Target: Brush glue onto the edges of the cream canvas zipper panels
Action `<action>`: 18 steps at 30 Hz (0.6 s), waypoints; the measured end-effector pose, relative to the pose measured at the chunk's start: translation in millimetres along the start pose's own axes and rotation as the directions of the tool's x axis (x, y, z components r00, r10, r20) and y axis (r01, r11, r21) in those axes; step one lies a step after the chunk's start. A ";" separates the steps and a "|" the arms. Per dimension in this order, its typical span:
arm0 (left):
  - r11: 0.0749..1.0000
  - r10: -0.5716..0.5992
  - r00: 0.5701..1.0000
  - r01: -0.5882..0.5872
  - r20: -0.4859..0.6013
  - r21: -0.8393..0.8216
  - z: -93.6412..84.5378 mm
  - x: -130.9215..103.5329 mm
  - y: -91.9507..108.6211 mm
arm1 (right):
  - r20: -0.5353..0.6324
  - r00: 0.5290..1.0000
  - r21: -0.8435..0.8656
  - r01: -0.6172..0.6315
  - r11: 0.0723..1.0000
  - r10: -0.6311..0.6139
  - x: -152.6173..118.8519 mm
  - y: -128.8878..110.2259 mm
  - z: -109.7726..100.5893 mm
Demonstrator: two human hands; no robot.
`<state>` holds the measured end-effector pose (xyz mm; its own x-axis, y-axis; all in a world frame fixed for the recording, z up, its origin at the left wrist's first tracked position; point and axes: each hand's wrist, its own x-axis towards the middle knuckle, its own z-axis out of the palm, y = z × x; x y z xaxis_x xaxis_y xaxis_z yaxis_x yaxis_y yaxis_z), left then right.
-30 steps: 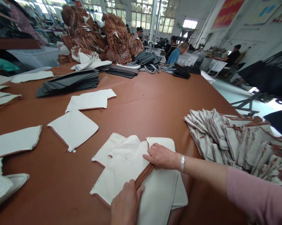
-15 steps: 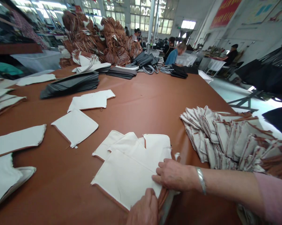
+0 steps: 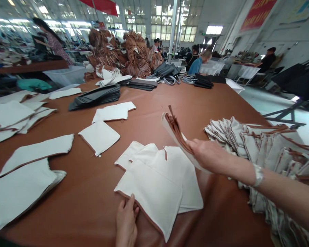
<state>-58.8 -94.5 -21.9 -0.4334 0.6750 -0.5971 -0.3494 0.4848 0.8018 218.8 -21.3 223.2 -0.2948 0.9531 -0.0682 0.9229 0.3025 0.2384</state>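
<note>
Cloth pouch [image 3: 178,139] lifted above the small pile [image 3: 159,178], pinched closed in our right hand [image 3: 208,154]; left hand [image 3: 126,223] flat on the pile's near edge. Big heap [image 3: 259,147] right of it unsorted, we judge.

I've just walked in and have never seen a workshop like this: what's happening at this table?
A person is handling cream fabric pieces at a big brown table. Their right hand holds one brown-trimmed piece lifted above the table, while the left hand rests at the edge of a small stack of pieces. A large fanned pile lies to the right.
</note>
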 end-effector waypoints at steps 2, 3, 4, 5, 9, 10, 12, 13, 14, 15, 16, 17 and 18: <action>0.999 0.034 0.999 -0.034 0.040 0.007 11.4 3.0 3.8 | 0.019 1.000 0.025 0.020 0.999 -0.021 16.0 -43.2 24.4; 0.997 0.069 0.996 -0.070 0.064 0.011 18.4 3.5 7.4 | 0.046 0.999 0.057 0.024 0.998 -0.027 22.5 -65.6 39.6; 0.993 0.115 0.989 -0.117 0.091 0.012 26.2 3.3 11.3 | 0.069 0.996 0.106 0.049 0.993 -0.057 27.4 -87.0 55.7; 0.986 0.163 0.979 -0.165 0.122 0.012 34.5 2.2 15.2 | 0.106 0.986 0.184 0.111 0.977 -0.132 30.5 -106.0 72.0; 0.953 0.288 0.924 -0.303 0.251 0.025 65.9 -7.5 30.4 | 0.119 0.946 0.421 0.228 0.878 -0.302 28.0 -141.7 120.9; 0.944 0.308 0.907 -0.330 0.288 0.028 71.2 -9.8 34.4 | 0.100 0.951 0.470 0.213 0.856 -0.292 26.1 -138.8 126.0; 0.922 0.351 0.867 -0.387 0.354 0.032 76.6 -12.1 41.8 | 0.082 0.971 0.572 0.138 0.809 -0.224 24.5 -120.1 126.2; 0.911 0.369 0.853 -0.411 0.369 0.038 76.8 -11.5 44.5 | 0.087 0.980 0.610 0.089 0.787 -0.179 25.2 -105.7 121.2; 0.902 0.381 0.850 -0.427 0.363 0.054 75.7 -9.5 46.0 | 0.096 0.988 0.633 0.036 0.773 -0.125 26.7 -88.8 113.0; 0.897 0.386 0.858 -0.435 0.338 0.079 73.6 -6.2 46.3 | 0.102 0.992 0.636 -0.013 0.772 -0.068 28.9 -70.7 101.9; 0.895 0.385 0.873 -0.433 0.299 0.112 71.0 -1.9 45.2 | 0.093 0.995 0.625 -0.041 0.780 -0.022 31.4 -52.4 88.4; 0.893 0.379 0.891 -0.423 0.252 0.155 68.5 3.1 43.0 | 0.064 0.998 0.593 -0.053 0.803 0.019 33.9 -35.2 73.2; 0.891 0.369 0.906 -0.408 0.207 0.197 66.3 8.3 39.9 | 0.024 0.998 0.532 -0.057 0.845 0.052 36.3 -20.4 57.3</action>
<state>-21.3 -32.7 6.8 -0.3499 0.9056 -0.2398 0.0295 0.2665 0.9634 203.5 7.6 160.3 -0.2406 0.9674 -0.0791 0.9281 0.2054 -0.3105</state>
